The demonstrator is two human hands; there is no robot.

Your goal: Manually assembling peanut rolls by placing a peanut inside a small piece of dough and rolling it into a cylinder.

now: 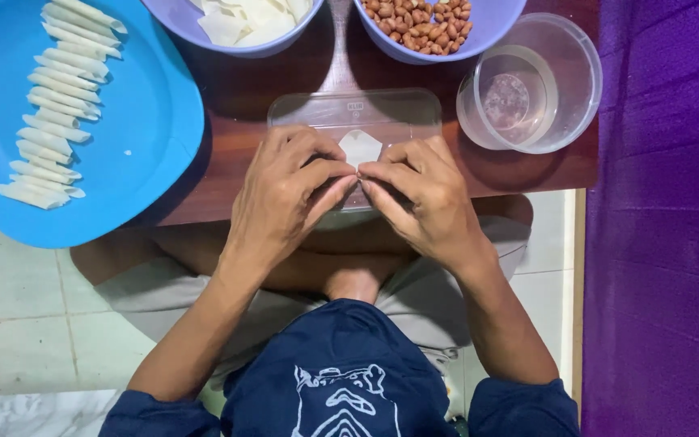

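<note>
While the person sits cross-legged on the tiled floor behind a low dark wooden worktop (544,174), both hands meet over a flat clear plastic lid (355,108) lying at its near edge. The left hand (285,194) and the right hand (422,198) are drawn in fingertip to fingertip, and the fingers (329,171) of each are pinched together on the near edge of a small white pastry wrapper (360,146). The wrapper lies on the lid just beyond the fingertips, on the far side from the person; only its far portion shows, coming to a blunt point that faces away. What lies under the fingers is hidden, so I cannot tell whether anything is tucked inside. The folded edge, as far as I can judge, runs left to right between the two pinches, and neither hand is nearer: they hold it evenly, one at each side.

To the left a big blue tray (163,121) carries a row of finished white rolls (54,105), lying side by side. Beyond the lid stand a purple bowl of wrappers (240,24) and a purple bowl of peanuts (430,24). At the right is a clear round tub (564,77) with a smaller clear cup (511,97) inside it.
</note>
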